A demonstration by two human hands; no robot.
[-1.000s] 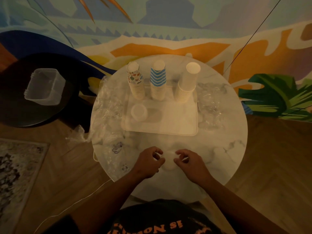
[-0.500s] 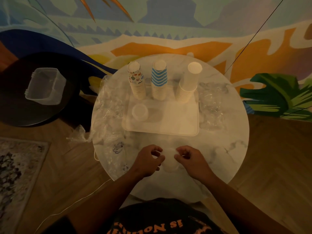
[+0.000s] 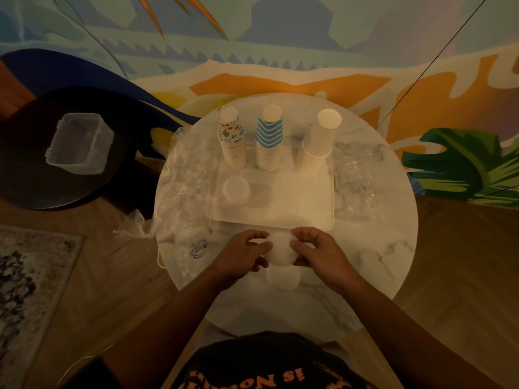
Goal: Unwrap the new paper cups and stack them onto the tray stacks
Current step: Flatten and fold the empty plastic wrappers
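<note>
A painted wall (image 3: 280, 51) with orange, blue and green shapes fills the far side, above a wooden floor (image 3: 463, 262). A round white marble counter (image 3: 379, 248) stands in the middle, and a dark round side table (image 3: 28, 175) at the left carries a clear plastic box (image 3: 80, 144). A patterned rug (image 3: 25, 282) lies at the near left.

On the counter sits a pale tray (image 3: 295, 203). Along its far edge stand three upside-down cup stacks: a stack with small coloured prints (image 3: 231, 138) on the left, a blue zigzag stack (image 3: 269, 137) in the middle, and a plain white stack (image 3: 318, 144) on the right. A short white cup stack (image 3: 236, 190) stands on the tray's near left part. Crumpled clear wrap (image 3: 185, 186) lies on the counter left of the tray, and more clear wrap (image 3: 354, 178) lies to its right.

Just near of the tray, both hands hold a white wrapped bundle of cups (image 3: 280, 248) between them over the counter. The left hand (image 3: 241, 258) has its fingers curled against the bundle's left side, and the right hand (image 3: 317, 255) pinches its right side with thumb and fingers bent.
</note>
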